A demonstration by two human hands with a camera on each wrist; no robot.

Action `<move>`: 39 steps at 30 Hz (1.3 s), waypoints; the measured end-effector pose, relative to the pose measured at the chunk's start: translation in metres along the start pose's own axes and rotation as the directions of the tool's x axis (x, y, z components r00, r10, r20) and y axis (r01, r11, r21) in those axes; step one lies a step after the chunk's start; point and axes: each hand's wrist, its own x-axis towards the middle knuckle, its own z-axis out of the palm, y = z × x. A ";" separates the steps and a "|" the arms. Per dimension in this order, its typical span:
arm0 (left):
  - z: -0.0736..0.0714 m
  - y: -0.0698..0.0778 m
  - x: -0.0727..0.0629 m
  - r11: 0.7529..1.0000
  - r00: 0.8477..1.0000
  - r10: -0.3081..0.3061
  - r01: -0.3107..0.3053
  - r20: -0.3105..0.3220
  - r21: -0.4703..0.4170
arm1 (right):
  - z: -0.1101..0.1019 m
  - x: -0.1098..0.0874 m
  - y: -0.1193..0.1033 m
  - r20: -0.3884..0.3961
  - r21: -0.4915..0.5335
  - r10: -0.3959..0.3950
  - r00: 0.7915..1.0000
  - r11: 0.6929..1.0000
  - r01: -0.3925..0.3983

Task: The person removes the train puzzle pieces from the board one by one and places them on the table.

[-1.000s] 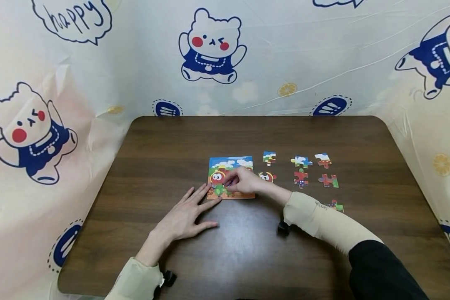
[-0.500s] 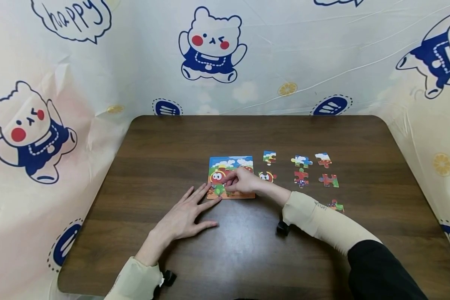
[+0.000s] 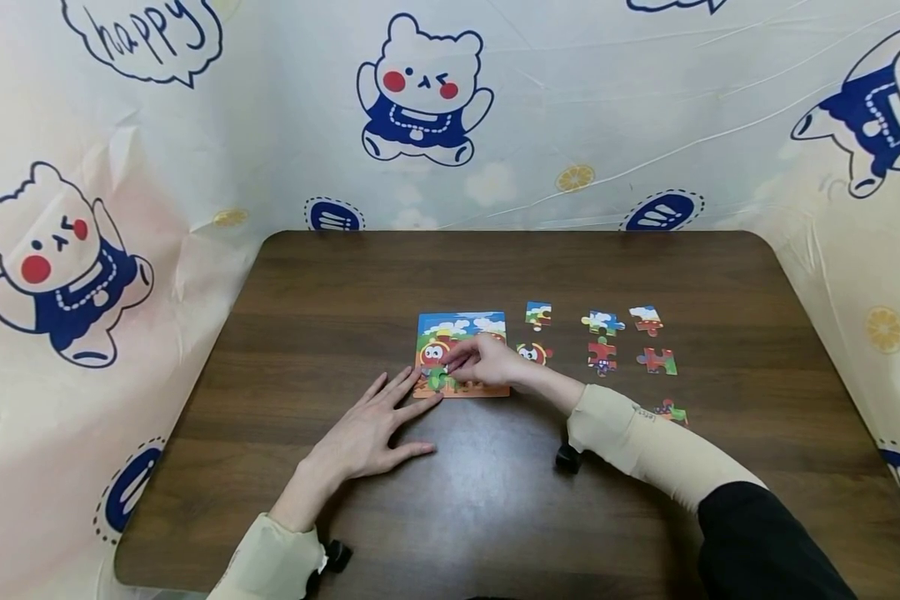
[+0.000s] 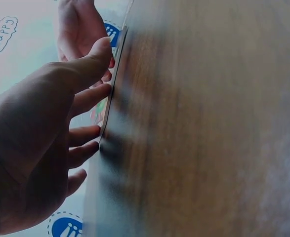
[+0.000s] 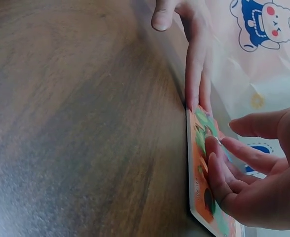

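A flat picture puzzle board (image 3: 461, 323) with a blue sky and a red-headed cartoon figure lies in the middle of the table. My left hand (image 3: 371, 429) is spread flat, fingertips at the board's left and lower-left edge. Over the board, my right hand (image 3: 489, 360) pinches a small puzzle piece at the figure's green body; in the right wrist view its pale edge (image 5: 219, 141) shows between the fingertips, and the rest is mostly hidden. A loose piece with a red face (image 3: 532, 354) lies beside the right wrist.
Several loose puzzle pieces lie to the right, among them a sky piece (image 3: 538, 315), a cloud piece (image 3: 603, 322) and a red-and-green piece (image 3: 657, 361). Another piece (image 3: 671, 410) is partly covered by the right sleeve. A patterned curtain (image 3: 532, 125) hangs behind the brown table (image 3: 345, 275).
My right fingertips have shifted slightly at the green body, where a pale piece edge now shows. The left hand has stayed in place.
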 end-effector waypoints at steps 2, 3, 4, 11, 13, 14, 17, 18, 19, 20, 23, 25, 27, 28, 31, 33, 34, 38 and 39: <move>0.000 0.000 0.000 1.000 1.000 -0.001 0.001 -0.001 0.001 | 0.001 0.000 0.000 -0.002 0.015 0.002 1.000 1.000 -0.002; 0.000 0.000 0.000 1.000 1.000 -0.002 0.002 -0.001 0.001 | 0.001 0.000 0.001 -0.003 0.023 0.007 1.000 1.000 -0.007; 0.001 0.000 0.000 1.000 1.000 -0.003 0.003 -0.001 0.000 | 0.002 0.001 0.001 -0.005 0.028 0.011 1.000 1.000 -0.011; 0.001 -0.001 0.000 1.000 1.000 0.008 -0.008 -0.006 -0.001 | 0.006 0.005 0.005 -0.030 0.017 -0.002 1.000 1.000 0.003; 0.001 -0.001 0.000 1.000 1.000 0.010 -0.011 -0.006 -0.003 | 0.007 0.006 0.006 -0.034 0.000 -0.015 0.999 1.000 0.015; 0.001 -0.001 0.000 1.000 1.000 0.011 -0.011 -0.007 -0.004 | 0.008 0.006 0.006 -0.036 -0.006 -0.019 0.999 1.000 0.019; 0.001 -0.001 0.000 1.000 1.000 0.011 -0.011 -0.006 -0.005 | 0.009 0.007 0.004 -0.039 -0.025 -0.027 0.999 0.999 0.026; 0.001 -0.001 0.000 1.000 1.000 0.010 -0.010 -0.006 -0.005 | 0.010 0.007 0.005 -0.041 -0.025 -0.025 0.999 0.999 0.024; 0.001 -0.001 0.000 1.000 1.000 0.010 -0.010 -0.005 -0.006 | 0.010 0.008 0.005 -0.043 -0.024 -0.018 0.999 1.000 0.017; 0.001 -0.001 0.000 1.000 1.000 0.010 -0.010 -0.005 -0.005 | 0.010 0.008 0.005 -0.046 -0.021 -0.009 0.999 1.000 0.008; 0.001 -0.001 0.000 1.000 1.000 0.007 -0.007 -0.001 -0.006 | 0.011 0.010 0.005 -0.053 -0.008 0.022 0.998 1.000 -0.022; 0.001 -0.001 0.000 1.000 1.000 0.004 -0.004 0.000 -0.009 | 0.010 0.011 0.005 -0.057 -0.005 0.032 0.998 0.999 -0.032; 0.001 -0.001 0.000 1.000 1.000 0.005 -0.005 0.001 -0.010 | 0.010 0.011 0.005 -0.060 -0.005 0.034 0.998 0.999 -0.035; 0.001 -0.001 0.000 1.000 1.000 0.006 -0.006 0.001 -0.010 | 0.010 0.011 0.006 -0.059 -0.001 0.034 0.998 0.999 -0.034; 0.001 -0.001 0.000 1.000 1.000 0.007 -0.007 0.005 -0.011 | 0.010 0.011 0.006 -0.055 0.016 0.031 0.998 0.999 -0.030; 0.001 -0.001 0.000 1.000 1.000 0.006 -0.006 0.007 -0.010 | 0.010 0.011 0.006 -0.052 0.032 0.027 0.998 0.999 -0.026; 0.001 -0.001 0.000 1.000 1.000 0.005 -0.005 0.008 -0.010 | 0.010 0.011 0.007 -0.051 0.038 0.023 0.998 0.999 -0.021; 0.000 -0.002 0.000 1.000 1.000 0.006 -0.006 0.006 -0.008 | 0.010 0.012 0.006 -0.056 0.060 0.014 0.998 0.998 -0.011; 0.000 -0.002 0.001 1.000 1.000 0.008 -0.008 0.006 -0.009 | 0.010 0.012 0.006 -0.058 0.068 0.016 0.998 0.998 -0.012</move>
